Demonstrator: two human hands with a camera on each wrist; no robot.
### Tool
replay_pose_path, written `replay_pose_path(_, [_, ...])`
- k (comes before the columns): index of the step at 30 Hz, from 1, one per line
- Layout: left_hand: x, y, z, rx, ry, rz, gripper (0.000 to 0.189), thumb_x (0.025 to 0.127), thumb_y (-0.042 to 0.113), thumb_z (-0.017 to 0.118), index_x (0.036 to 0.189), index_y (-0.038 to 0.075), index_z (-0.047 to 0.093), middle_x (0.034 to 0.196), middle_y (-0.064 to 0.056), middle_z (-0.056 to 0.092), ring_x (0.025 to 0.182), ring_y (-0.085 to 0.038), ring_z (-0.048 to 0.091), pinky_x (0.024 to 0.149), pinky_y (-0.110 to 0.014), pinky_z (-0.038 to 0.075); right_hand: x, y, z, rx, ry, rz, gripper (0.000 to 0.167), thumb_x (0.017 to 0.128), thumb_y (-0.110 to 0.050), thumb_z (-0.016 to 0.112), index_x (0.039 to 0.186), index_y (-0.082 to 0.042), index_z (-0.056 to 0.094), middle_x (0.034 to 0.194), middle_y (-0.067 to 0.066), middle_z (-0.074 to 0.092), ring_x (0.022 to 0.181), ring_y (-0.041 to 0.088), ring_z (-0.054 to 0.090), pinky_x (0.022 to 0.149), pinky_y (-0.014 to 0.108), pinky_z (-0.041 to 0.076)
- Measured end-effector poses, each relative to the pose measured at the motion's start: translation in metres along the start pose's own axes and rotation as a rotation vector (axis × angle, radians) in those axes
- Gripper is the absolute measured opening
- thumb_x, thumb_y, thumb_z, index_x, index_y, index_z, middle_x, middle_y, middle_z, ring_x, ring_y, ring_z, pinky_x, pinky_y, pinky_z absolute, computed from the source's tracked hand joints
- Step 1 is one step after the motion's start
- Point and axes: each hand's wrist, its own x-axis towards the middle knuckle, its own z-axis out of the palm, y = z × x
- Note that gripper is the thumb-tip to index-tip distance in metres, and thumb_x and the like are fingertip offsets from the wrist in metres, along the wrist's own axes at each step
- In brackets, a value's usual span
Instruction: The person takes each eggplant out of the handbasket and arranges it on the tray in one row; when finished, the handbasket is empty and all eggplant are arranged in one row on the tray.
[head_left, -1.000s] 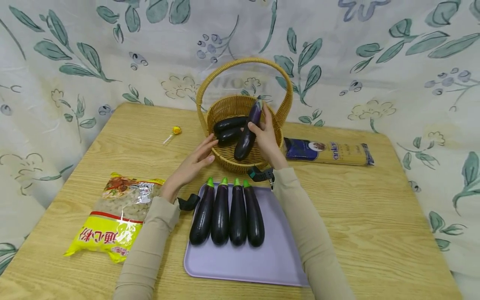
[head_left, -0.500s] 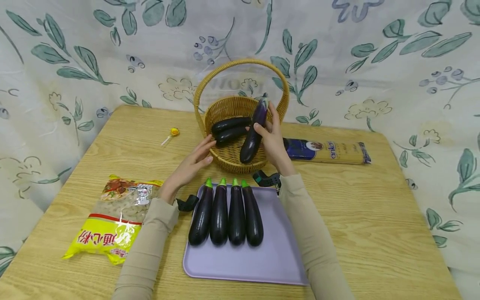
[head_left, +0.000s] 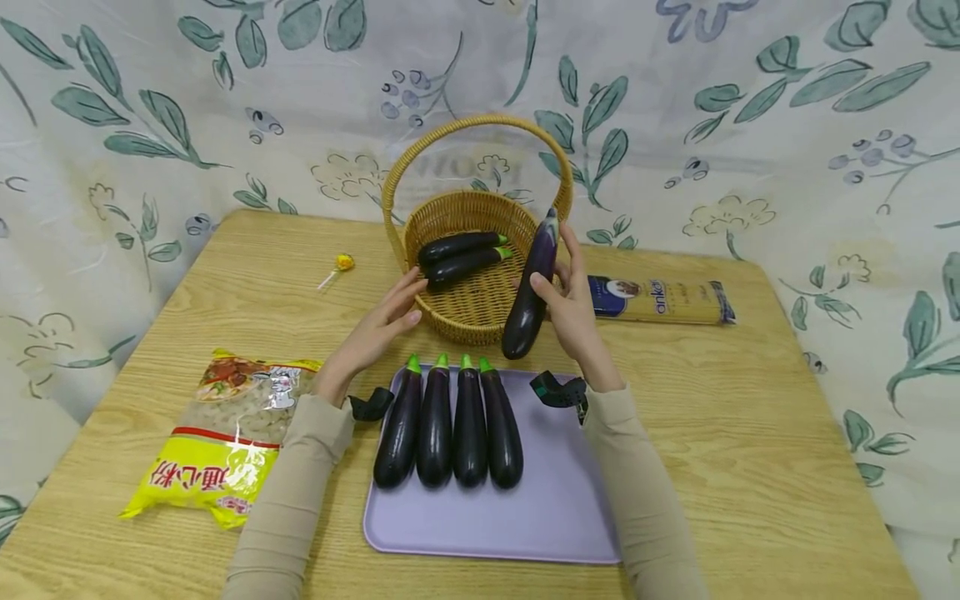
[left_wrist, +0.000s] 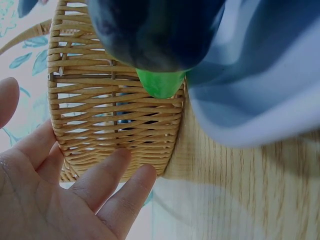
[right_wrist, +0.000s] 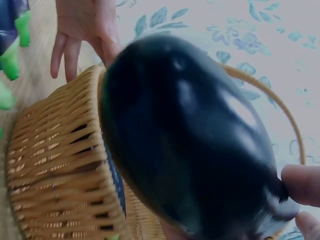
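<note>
My right hand [head_left: 573, 308] grips a dark purple eggplant [head_left: 531, 292] near its stem end, over the right front rim of the wicker basket [head_left: 468, 333]. In the right wrist view this eggplant [right_wrist: 185, 135] fills the middle, its blunt end toward the camera. My left hand [head_left: 378, 329] is at the basket's left front side, fingers extended; in the left wrist view the fingertips [left_wrist: 142, 175] are right at the woven wall [left_wrist: 115, 110]. Inside the basket lie two eggplants [head_left: 461, 257] side by side. Several more eggplants [head_left: 450, 429] rest in a row on the lilac tray [head_left: 495, 533], green stems toward the basket.
A yellow bag of pasta [head_left: 225, 433] lies at the left, partly behind my left sleeve. A lollipop [head_left: 341, 265] is on the table left of the basket. To the right lies a spaghetti pack [head_left: 660, 300]. The basket's tall handle [head_left: 480, 121] arches over it.
My right hand has moved the held eggplant right and toward me, from inside the basket to over its rim. Green stems of the two basket eggplants now show. My left hand stays at the basket.
</note>
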Motion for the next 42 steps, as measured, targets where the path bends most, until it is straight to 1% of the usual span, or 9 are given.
replay_pose_path(4, [0.001, 0.0, 0.001, 0.002, -0.004, -0.003, 0.054, 0.103, 0.017, 0.044, 0.153, 0.006, 0.027, 0.165, -0.005, 0.004, 0.149, -0.035, 0.02, 0.121, -0.052, 0.022, -0.013, 0.003, -0.007, -0.063, -0.009, -0.001, 0.073, 0.1, -0.007, 0.048, 0.156, -0.032, 0.009, 0.144, 0.021, 0.038, 0.115, 0.028, 0.056, 0.074, 0.027, 0.059])
replay_pose_path(11, [0.001, -0.001, 0.003, -0.007, -0.008, -0.005, 0.054, 0.103, 0.016, 0.044, 0.153, 0.007, 0.026, 0.165, -0.005, 0.003, 0.149, -0.035, 0.018, 0.121, -0.052, 0.021, -0.033, 0.011, -0.018, -0.178, -0.019, 0.019, 0.072, 0.099, -0.01, 0.05, 0.156, -0.032, 0.011, 0.141, 0.023, 0.04, 0.117, 0.041, 0.056, 0.08, 0.028, 0.055])
replay_pose_path(16, [0.001, -0.002, 0.003, -0.007, -0.005, 0.002, 0.054, 0.103, 0.017, 0.044, 0.153, 0.007, 0.027, 0.165, -0.007, 0.003, 0.149, -0.035, 0.017, 0.121, -0.052, 0.021, -0.046, 0.018, -0.021, -0.204, 0.005, 0.074, 0.068, 0.1, -0.014, 0.051, 0.155, -0.034, 0.015, 0.135, 0.02, 0.043, 0.111, 0.037, 0.06, 0.077, 0.026, 0.056])
replay_pose_path(20, [0.002, -0.001, 0.002, 0.005, -0.002, -0.001, 0.054, 0.103, 0.017, 0.045, 0.153, 0.007, 0.027, 0.165, -0.006, 0.004, 0.149, -0.037, 0.018, 0.121, -0.053, 0.02, -0.057, 0.023, -0.023, -0.222, 0.0, 0.093, 0.066, 0.1, -0.013, 0.051, 0.155, -0.031, 0.018, 0.132, 0.02, 0.045, 0.108, 0.036, 0.061, 0.075, 0.025, 0.055])
replay_pose_path(26, [0.003, 0.001, 0.001, 0.014, -0.005, -0.011, 0.054, 0.103, 0.015, 0.044, 0.153, 0.007, 0.027, 0.166, -0.003, 0.003, 0.149, -0.035, 0.017, 0.121, -0.053, 0.019, -0.074, 0.032, -0.027, -0.261, -0.024, 0.104, 0.066, 0.099, -0.011, 0.053, 0.155, -0.025, 0.022, 0.143, 0.017, 0.038, 0.107, 0.023, 0.056, 0.078, 0.021, 0.053])
replay_pose_path(31, [0.003, 0.001, 0.0, 0.008, -0.007, -0.009, 0.054, 0.103, 0.014, 0.043, 0.154, 0.007, 0.025, 0.166, -0.004, 0.002, 0.149, -0.037, 0.017, 0.121, -0.054, 0.019, -0.086, 0.041, -0.029, -0.248, -0.011, 0.178, 0.066, 0.098, -0.01, 0.054, 0.155, -0.021, 0.022, 0.135, 0.022, 0.044, 0.096, 0.014, 0.061, 0.075, 0.019, 0.053])
replay_pose_path(36, [0.004, 0.0, 0.0, -0.004, -0.012, -0.01, 0.054, 0.104, 0.014, 0.043, 0.154, 0.007, 0.025, 0.166, -0.003, 0.002, 0.149, -0.036, 0.018, 0.121, -0.053, 0.02, -0.095, 0.047, -0.029, -0.24, -0.009, 0.215, 0.066, 0.098, -0.008, 0.054, 0.154, -0.016, 0.022, 0.127, 0.026, 0.048, 0.095, 0.019, 0.064, 0.074, 0.019, 0.053])
replay_pose_path(39, [0.004, 0.0, 0.0, -0.006, -0.018, -0.009, 0.055, 0.104, 0.015, 0.043, 0.154, 0.007, 0.024, 0.166, -0.003, 0.001, 0.149, -0.037, 0.017, 0.121, -0.053, 0.02, -0.1, 0.051, -0.027, -0.252, -0.005, 0.225, 0.066, 0.097, -0.007, 0.055, 0.154, -0.017, 0.023, 0.125, 0.026, 0.049, 0.097, 0.027, 0.066, 0.073, 0.019, 0.053])
replay_pose_path(42, [0.003, 0.001, 0.0, -0.004, -0.019, -0.013, 0.055, 0.104, 0.015, 0.043, 0.154, 0.007, 0.023, 0.166, -0.003, 0.001, 0.148, -0.039, 0.018, 0.121, -0.055, 0.02, -0.103, 0.054, -0.025, -0.262, -0.003, 0.24, 0.066, 0.097, -0.007, 0.055, 0.154, -0.019, 0.025, 0.125, 0.026, 0.05, 0.096, 0.028, 0.067, 0.073, 0.019, 0.053])
